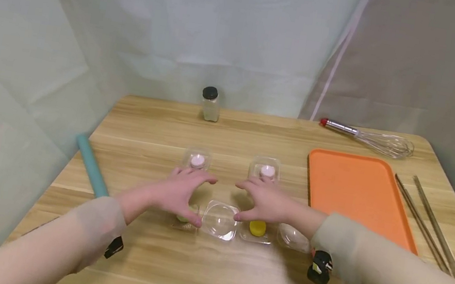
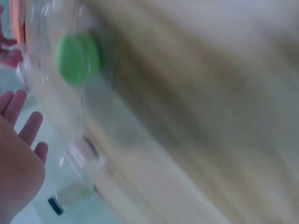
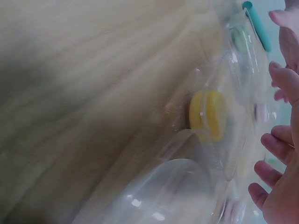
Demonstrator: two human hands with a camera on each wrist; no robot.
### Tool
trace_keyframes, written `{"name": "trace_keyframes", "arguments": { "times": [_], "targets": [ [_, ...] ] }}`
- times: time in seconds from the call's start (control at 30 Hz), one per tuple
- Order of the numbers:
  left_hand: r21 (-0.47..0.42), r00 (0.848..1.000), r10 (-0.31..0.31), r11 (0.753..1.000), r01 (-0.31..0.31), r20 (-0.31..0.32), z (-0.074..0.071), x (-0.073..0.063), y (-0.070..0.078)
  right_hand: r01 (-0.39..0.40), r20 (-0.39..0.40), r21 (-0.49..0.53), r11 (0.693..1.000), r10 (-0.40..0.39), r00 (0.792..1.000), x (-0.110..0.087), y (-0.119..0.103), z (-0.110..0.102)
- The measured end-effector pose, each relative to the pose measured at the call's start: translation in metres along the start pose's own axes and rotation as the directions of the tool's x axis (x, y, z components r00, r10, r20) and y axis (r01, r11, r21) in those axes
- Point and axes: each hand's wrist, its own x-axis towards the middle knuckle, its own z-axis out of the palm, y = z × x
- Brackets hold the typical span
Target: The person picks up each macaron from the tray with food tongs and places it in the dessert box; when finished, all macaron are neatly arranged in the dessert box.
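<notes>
Both hands reach out above small clear plastic boxes, fingers spread and thumbs toward each other, neither gripping anything. My left hand (image 1: 177, 194) overlaps the front-left box, which contains a round green piece (image 2: 78, 58). Under my right hand (image 1: 268, 202) is the front-right box, with a round yellow piece (image 1: 258, 228) inside. Clear domed lids, a middle lid (image 1: 220, 220) and a right lid (image 1: 293, 238), lie folded open beside these boxes. Behind the fingers stand two more clear boxes holding a left pink piece (image 1: 197, 161) and a right pink piece (image 1: 267, 171).
On the right lie an orange tray (image 1: 352, 190), metal chopstick-like rods (image 1: 436, 222) and a whisk (image 1: 369, 137). A black-capped jar (image 1: 211, 105) stands at the back. A teal roller-like stick (image 1: 92, 166) lies along the left edge of the wooden table (image 1: 207, 276).
</notes>
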Motion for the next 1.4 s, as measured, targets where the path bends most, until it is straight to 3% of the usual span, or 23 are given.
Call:
{"name": "trace_keyframes", "arguments": {
  "times": [0.13,0.27,0.47,0.87,1.1,1.4],
  "targets": [
    [0.038,1.000,0.018,0.999,-0.019,0.018,0.012,-0.001,0.006,0.016,-0.029,0.018,1.000,-0.016,0.999,-0.005,0.004,0.004],
    [0.080,0.999,-0.002,0.997,-0.001,0.042,0.021,0.000,0.008,0.028,-0.047,0.008,1.000,-0.028,0.999,-0.007,0.006,0.005],
    [0.146,0.997,0.003,0.989,-0.015,0.080,0.027,0.000,0.016,0.025,-0.065,0.014,1.000,-0.024,0.998,-0.011,0.008,0.004],
    [0.217,0.997,0.067,0.974,-0.071,0.026,0.032,0.002,0.015,0.008,-0.058,0.023,1.000,-0.006,0.998,-0.013,0.007,0.003],
    [0.133,0.997,0.051,0.990,-0.043,-0.057,0.025,0.000,0.012,0.026,-0.065,0.055,0.998,-0.022,0.998,-0.014,0.008,0.000],
    [-0.065,0.988,-0.020,0.998,0.010,-0.151,0.013,-0.005,0.012,0.072,-0.104,0.243,0.967,-0.048,0.993,-0.019,0.007,-0.003]
  ]
}}
